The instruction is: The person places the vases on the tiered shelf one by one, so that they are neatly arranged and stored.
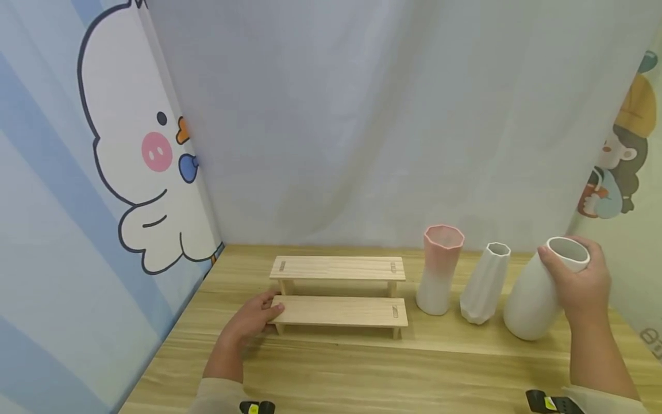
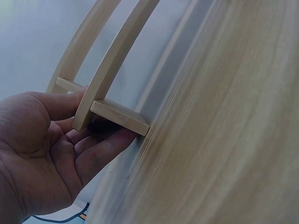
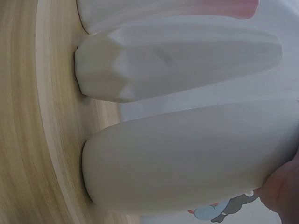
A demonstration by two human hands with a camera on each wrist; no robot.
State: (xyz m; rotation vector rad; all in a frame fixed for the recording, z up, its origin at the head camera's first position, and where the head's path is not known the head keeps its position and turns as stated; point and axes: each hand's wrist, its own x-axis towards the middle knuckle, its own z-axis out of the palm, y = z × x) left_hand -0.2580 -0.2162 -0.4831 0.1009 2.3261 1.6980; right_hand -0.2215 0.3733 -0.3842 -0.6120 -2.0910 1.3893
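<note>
In the head view my left hand grips the left end of the front wooden shelf, thumb on top and fingers beneath. The left wrist view shows the fingers curled under the board beside its leg. Behind it stands a taller wooden shelf. On the right, my right hand grips the neck of a smooth white vase, which stands on the table. Left of it are a narrow faceted white vase and a pink-to-white vase, both upright.
The wooden table ends at a pale curtain at the back. A blue striped wall with a cartoon bird borders the left side. Another cartoon figure is on the right wall.
</note>
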